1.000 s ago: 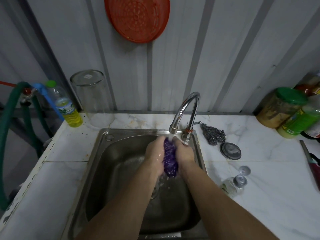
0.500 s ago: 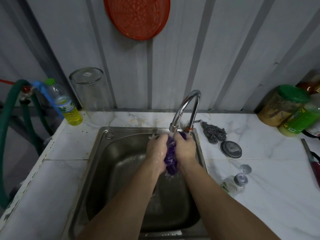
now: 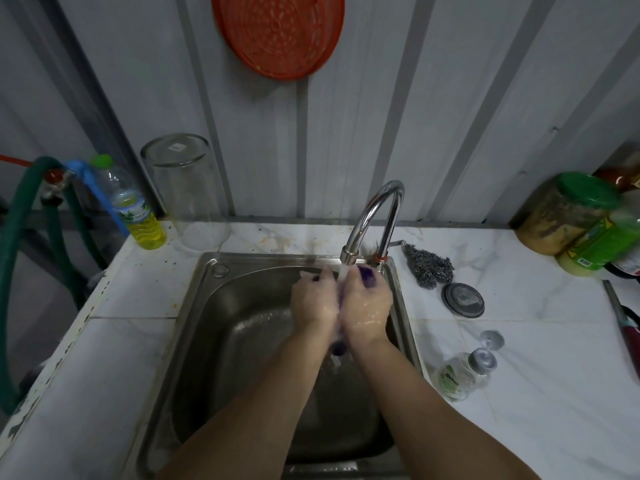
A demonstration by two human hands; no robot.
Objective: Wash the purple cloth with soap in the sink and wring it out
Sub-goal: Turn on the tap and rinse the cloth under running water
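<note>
My left hand [image 3: 311,301] and my right hand [image 3: 369,308] are pressed together over the steel sink [image 3: 207,341], right under the running chrome tap [image 3: 374,216]. The purple cloth [image 3: 366,276] is squeezed between both palms. Only a bit of it shows above my right fingers and a small tail below the wrists. Water runs from the spout onto the hands and drips off the cloth's lower end. Both hands are wet.
On the right counter lie a steel scourer [image 3: 429,266], a round metal lid [image 3: 462,300] and a small toppled bottle [image 3: 460,372]. Green-lidded jars [image 3: 568,213] stand far right. A yellow liquid bottle [image 3: 138,216] and an upturned glass jar [image 3: 185,188] stand left of the sink. Green hose [image 3: 14,254] hangs at the left.
Both hands have moved up under the spout and closed tighter. The cloth, clearly visible between them before, is now mostly hidden inside the palms.
</note>
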